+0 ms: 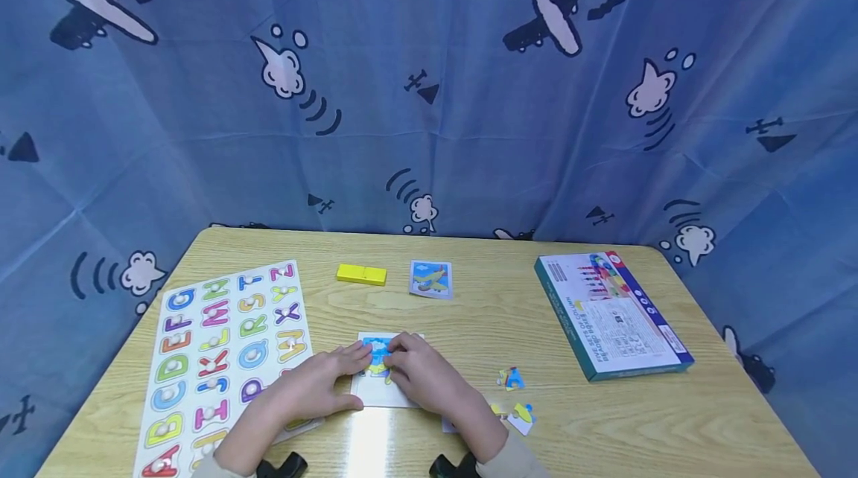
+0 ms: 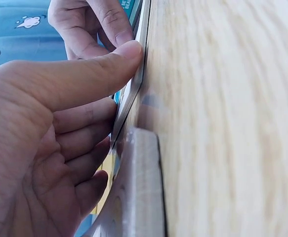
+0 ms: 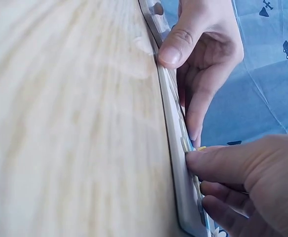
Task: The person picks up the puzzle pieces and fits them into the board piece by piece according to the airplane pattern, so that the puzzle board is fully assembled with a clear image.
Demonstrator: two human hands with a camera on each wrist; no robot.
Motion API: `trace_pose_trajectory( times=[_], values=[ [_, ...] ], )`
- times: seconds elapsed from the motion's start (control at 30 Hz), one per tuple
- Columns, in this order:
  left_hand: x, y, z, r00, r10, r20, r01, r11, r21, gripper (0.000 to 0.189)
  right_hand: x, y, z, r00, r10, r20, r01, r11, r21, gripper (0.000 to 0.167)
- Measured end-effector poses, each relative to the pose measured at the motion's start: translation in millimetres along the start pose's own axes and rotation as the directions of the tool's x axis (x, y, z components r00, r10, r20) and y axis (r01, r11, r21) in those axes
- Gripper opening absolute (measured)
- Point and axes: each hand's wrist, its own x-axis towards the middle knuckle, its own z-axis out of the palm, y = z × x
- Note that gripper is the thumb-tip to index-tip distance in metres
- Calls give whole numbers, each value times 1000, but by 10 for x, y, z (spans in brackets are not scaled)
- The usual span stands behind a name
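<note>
A small white puzzle board lies flat in the middle of the table, with a partly assembled blue and yellow picture on it. My left hand steadies the board from the left, its fingers stretched over the picture's left side and its thumb on the board's near edge. From the right, my right hand has curled fingers and thumb at a puzzle piece on the picture's lower right. In the right wrist view, the right thumb covers most of that piece. Loose puzzle pieces lie right of the right forearm.
An alphabet board with knobbed letters lies at the left, partly under the left forearm. Behind the puzzle are a yellow block and an airplane picture card. A flat box lies at the right. A blue curtain hangs behind.
</note>
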Motion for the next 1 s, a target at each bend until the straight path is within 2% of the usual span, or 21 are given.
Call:
trace_pose_trajectory(
  times=[0.23,0.47,0.77,1.0],
  values=[
    [-13,5,-13,1000,3,-3,-3,1000,-2,69,-21,4,-88,999,19,49,-20,1000,19,28],
    [-16,5,13,1000,-3,-8,3,1000,-13,68,-181,127,-320,981,134,141,-149,983,109,38],
    [-18,-2,23,1000,14,-16,-14,1000,-8,68,-537,474,-565,969,227,92,-242,945,218,40],
    [-3,1,16,1000,11,-16,-11,1000,-8,68,-801,734,-705,951,299,85,-311,918,248,39]
  ],
)
